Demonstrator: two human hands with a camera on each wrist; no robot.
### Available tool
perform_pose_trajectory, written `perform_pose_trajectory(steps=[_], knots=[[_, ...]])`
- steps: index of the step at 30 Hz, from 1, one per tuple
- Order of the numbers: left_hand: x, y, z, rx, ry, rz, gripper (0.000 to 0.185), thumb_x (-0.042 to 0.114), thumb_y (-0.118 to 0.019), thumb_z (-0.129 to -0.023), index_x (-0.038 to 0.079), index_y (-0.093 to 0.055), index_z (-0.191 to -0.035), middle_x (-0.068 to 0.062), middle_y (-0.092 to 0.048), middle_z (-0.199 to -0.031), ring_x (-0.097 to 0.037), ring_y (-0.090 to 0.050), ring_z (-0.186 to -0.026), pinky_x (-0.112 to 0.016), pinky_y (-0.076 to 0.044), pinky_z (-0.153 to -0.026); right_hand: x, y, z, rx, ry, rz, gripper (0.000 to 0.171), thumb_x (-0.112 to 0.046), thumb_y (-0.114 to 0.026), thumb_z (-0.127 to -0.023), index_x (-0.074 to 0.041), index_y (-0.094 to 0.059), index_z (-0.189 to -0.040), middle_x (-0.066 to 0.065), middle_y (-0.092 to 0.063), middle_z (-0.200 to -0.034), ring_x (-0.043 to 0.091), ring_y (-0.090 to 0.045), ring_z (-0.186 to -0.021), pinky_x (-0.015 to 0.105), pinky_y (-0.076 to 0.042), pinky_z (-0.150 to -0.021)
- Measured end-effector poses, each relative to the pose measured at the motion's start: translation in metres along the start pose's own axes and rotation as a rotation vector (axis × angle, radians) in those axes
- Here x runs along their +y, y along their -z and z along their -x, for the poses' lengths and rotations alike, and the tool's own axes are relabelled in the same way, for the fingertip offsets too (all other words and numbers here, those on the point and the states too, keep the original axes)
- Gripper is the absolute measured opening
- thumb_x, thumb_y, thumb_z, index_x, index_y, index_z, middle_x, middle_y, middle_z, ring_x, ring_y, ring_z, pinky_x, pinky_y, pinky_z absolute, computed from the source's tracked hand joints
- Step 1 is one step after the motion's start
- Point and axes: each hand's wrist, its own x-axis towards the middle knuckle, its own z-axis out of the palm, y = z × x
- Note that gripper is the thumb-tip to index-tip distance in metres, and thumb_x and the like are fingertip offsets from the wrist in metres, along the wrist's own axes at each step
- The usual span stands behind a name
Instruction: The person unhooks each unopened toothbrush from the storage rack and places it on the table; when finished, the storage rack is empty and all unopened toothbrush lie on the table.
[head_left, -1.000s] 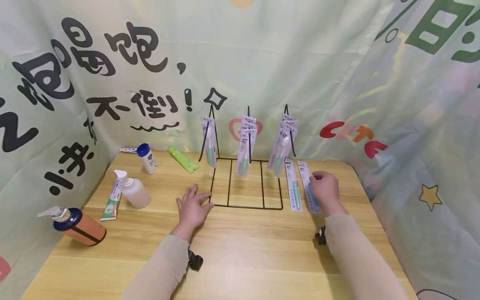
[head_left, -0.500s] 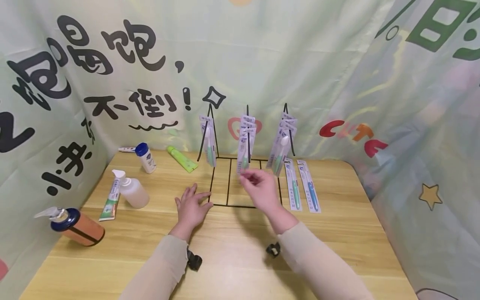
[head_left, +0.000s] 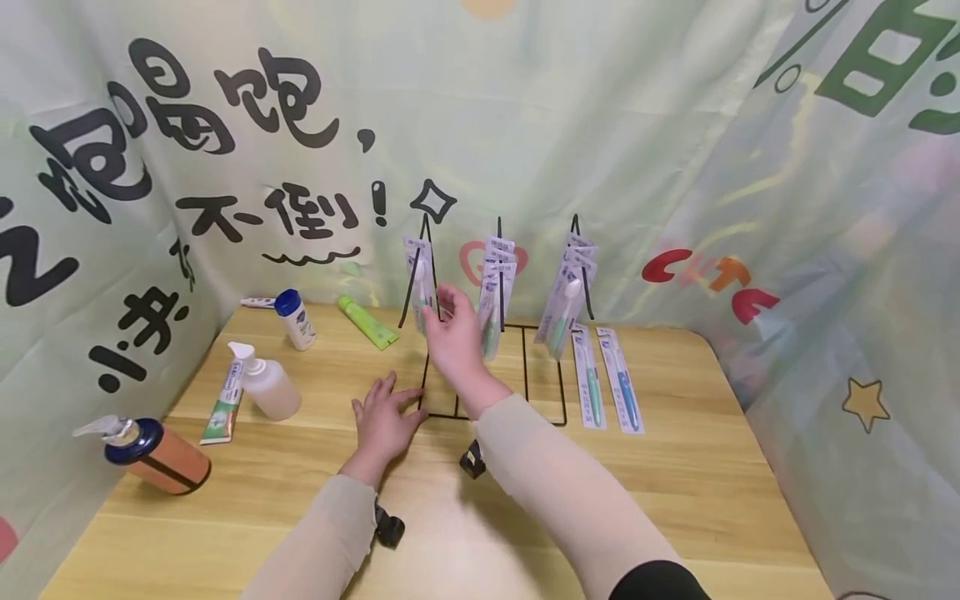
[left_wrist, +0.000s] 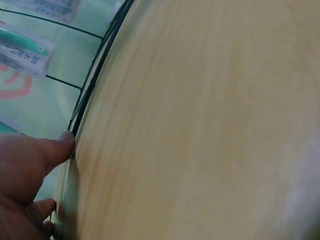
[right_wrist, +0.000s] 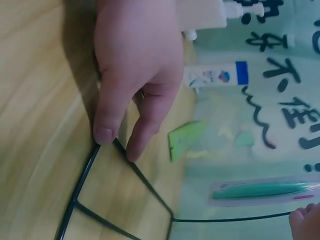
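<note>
A brown pump bottle with a dark blue collar [head_left: 153, 457] lies on its side at the left edge of the pale, wood-grain worktop [head_left: 675, 500]; farther in sit a flat green-and-white toothpaste tube [head_left: 225, 398] and a frosted plastic pump bottle [head_left: 264, 385]. The left hand [head_left: 382, 419] rests flat on the worktop, fingers straight and spread, thumb against the near-left corner of the thin black wire display rack [head_left: 491, 367]. Only the right wrist view shows that thumb tip [right_wrist: 105, 134] pressing the wire. The right hand [head_left: 453, 337] is raised at the leftmost hanging clear blister pack holding a green toothbrush [head_left: 420, 279], fingers loosely open; whether they touch it cannot be told. Two more packed toothbrushes [head_left: 607, 379] lie flat to the rack's right.
</note>
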Motion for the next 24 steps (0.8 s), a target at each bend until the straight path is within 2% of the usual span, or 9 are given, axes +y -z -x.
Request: perform_pose_trajectory(steps=[6,13,24], knots=[[0.001,-0.001,-0.001,0.013,-0.013,-0.009,0.04,0.031,-0.078,-0.095,0.013,-0.076,-0.13,-0.024,-0.034,-0.168,-0.052,-0.023,-0.155,-0.081,0.004,-0.117,0.009,-0.011,-0.019,0.041,-0.031,0.099,0.03,-0.006,-0.065,-0.104,0.002,-0.064,-0.133,0.017,-0.07,-0.126,0.028,-0.068,-0.116,0.032,-0.057,-0.099],[0.002,-0.001,-0.002,-0.001,-0.003,-0.002,0.041,0.033,-0.078,-0.096,0.013,-0.076,-0.132,-0.023,-0.033,-0.169,-0.051,-0.021,-0.156,-0.08,0.004,-0.118,0.012,-0.012,-0.022,0.064,-0.027,0.169,0.017,-0.005,-0.068,-0.103,0.002,-0.071,-0.117,0.014,-0.073,-0.104,0.024,-0.068,-0.094,0.031,-0.059,-0.084],[-0.001,-0.001,0.0,-0.003,0.004,0.004,0.042,0.032,-0.078,-0.096,0.013,-0.075,-0.133,-0.024,-0.032,-0.169,-0.051,-0.02,-0.156,-0.079,0.007,-0.118,0.004,0.005,-0.004,0.039,0.019,0.176,0.016,-0.004,-0.067,-0.102,0.002,-0.072,-0.116,0.014,-0.074,-0.102,0.024,-0.068,-0.092,0.035,-0.06,-0.084]])
